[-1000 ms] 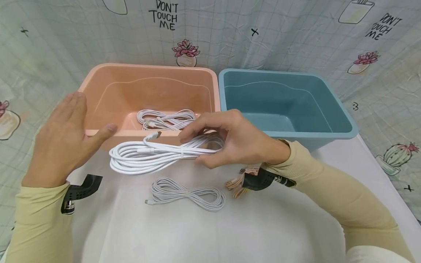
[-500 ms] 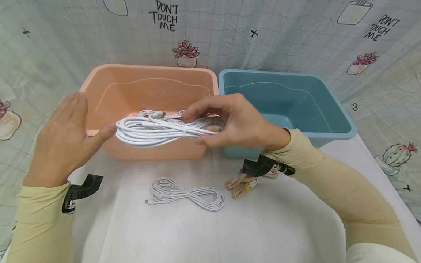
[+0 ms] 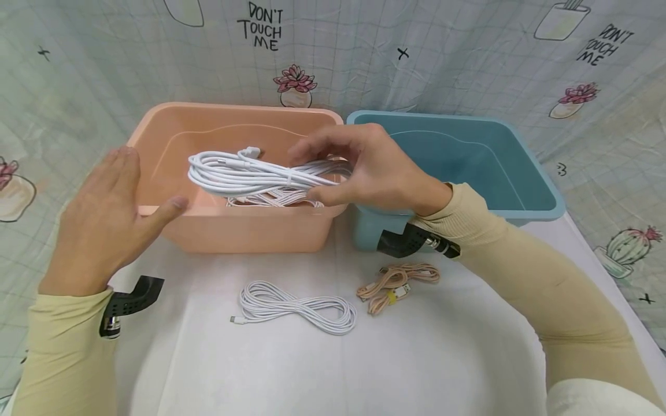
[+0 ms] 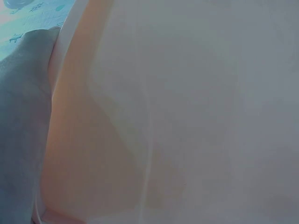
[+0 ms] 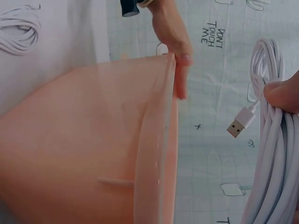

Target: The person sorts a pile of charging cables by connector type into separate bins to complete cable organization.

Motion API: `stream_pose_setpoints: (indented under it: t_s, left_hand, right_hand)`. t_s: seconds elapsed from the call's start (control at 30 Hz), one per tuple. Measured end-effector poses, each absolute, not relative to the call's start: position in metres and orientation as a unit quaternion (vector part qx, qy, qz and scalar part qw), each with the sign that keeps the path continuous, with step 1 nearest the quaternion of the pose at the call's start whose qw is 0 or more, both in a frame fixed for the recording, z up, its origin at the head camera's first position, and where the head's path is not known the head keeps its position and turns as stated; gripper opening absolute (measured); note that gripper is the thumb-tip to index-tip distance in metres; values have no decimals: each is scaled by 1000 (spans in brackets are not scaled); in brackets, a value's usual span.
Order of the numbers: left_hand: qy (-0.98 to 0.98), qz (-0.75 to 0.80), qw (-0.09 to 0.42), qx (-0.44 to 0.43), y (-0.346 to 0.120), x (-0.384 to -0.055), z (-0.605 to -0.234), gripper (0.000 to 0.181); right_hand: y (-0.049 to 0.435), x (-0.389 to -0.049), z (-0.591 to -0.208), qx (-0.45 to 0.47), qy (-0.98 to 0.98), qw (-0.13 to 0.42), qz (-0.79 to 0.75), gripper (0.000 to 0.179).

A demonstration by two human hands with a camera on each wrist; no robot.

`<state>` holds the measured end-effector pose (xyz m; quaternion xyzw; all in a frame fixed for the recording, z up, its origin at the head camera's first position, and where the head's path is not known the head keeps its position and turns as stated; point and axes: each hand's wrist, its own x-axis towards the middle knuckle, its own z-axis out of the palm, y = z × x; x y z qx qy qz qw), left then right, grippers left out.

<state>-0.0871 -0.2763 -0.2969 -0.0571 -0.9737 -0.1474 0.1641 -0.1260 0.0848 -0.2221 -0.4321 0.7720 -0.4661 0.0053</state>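
Note:
My right hand [image 3: 369, 167] pinches a coiled white USB cable [image 3: 244, 173] between thumb and fingers, over the front part of the orange bin [image 3: 250, 231]. The cable's USB plug [image 5: 236, 128] sticks out beside the coil in the right wrist view. Below it, more white cables [image 3: 276, 199] lie in the bin, partly hidden by the held coil. At the bin's left side my left hand [image 3: 99, 222] rests with straight fingers along the rim, its thumb over the front corner. The left wrist view shows mostly the bin's wall [image 4: 93, 140] close up.
A teal bin [image 3: 458, 167] stands to the right, beside the orange one. In front of the bins, a white cable coil [image 3: 296, 306] and a tan cable bundle [image 3: 395, 283] with a yellow tie lie on the white table [image 3: 260, 375]. A printed curtain [image 3: 354, 63] hangs behind.
My right hand has lifted the white cable from in front of the orange bin up and forward over its rim. The tan bundle has come into full sight. My left hand stays put.

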Motion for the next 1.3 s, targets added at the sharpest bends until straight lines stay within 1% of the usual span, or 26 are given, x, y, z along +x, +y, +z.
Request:
stream_pose_setpoints:
  t_s: [0.57,0.67,0.93,1.3]
  left_hand:
    - [-975,-145,160,-57,-277,-87,-298,97]
    - [-975,-143,163,-58,-277,-88,-299,97]
    - [-976,-150,146,-56,-277,-87,-300,96]
    - [-976,-149,150,-52,-278,-88,-299,98]
  right_hand:
    - [74,-148,-216,-423,779,-7,-462,38]
    - [71,-148,-212,-423,785,-12,-453,37]
    - [62,-141,-194,-414,800,-25,-432,38]
    - [48,-150,-190,-422,804,-31,-419,35]
